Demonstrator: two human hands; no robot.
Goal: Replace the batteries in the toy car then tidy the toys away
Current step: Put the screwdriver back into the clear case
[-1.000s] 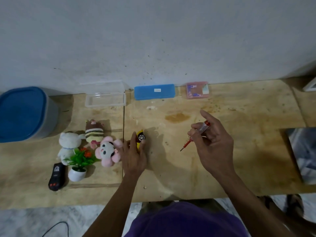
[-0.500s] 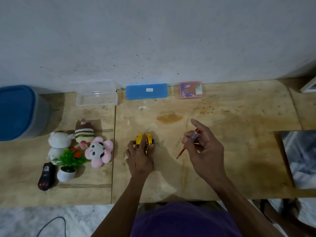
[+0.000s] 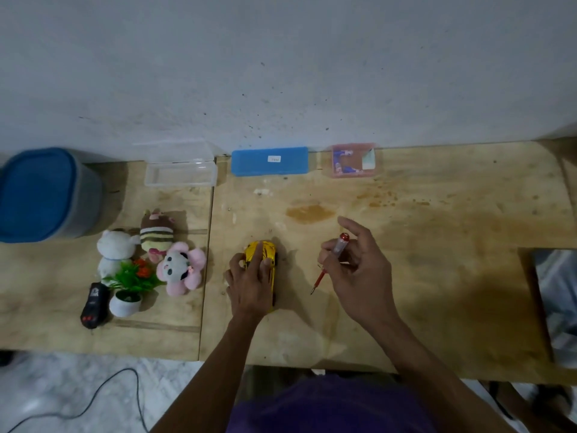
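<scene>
The yellow toy car (image 3: 265, 254) sat on its wheels near the middle of the wooden bench (image 3: 437, 220), nose toward the wall. The left hand (image 3: 249, 281) lay flat over its roof and rear, fingers spread along the body, pressing rather than gripping. The right hand (image 3: 359, 270) hovered just beside it to the right, thumb and fingers pinched on a small screwdriver (image 3: 331, 259) with a clear handle, red cap up and tip angled down toward the bench, not touching the car.

To the left of the car, past the seam between two boards, stood a tight cluster: a white plush (image 3: 115, 248), a brown-striped plush (image 3: 156, 234) and a pink-and-white plush (image 3: 182, 267), all touching, with a small potted plastic plant (image 3: 129, 289) in front of them and a black remote control (image 3: 93, 304) lying just beside the pot.

Along the wall ran a clear plastic box (image 3: 180, 173) with its lid raised, its inside apparently bare; a closed blue case (image 3: 269, 160); and a pink translucent box (image 3: 352, 160) holding small items too blurred to name. A large grey tub with a blue lid (image 3: 40, 192) stood shut at the far left. A pale, blurred object (image 3: 559, 295) lay at the right edge. A dark cable (image 3: 93, 401) trailed on the floor below.
</scene>
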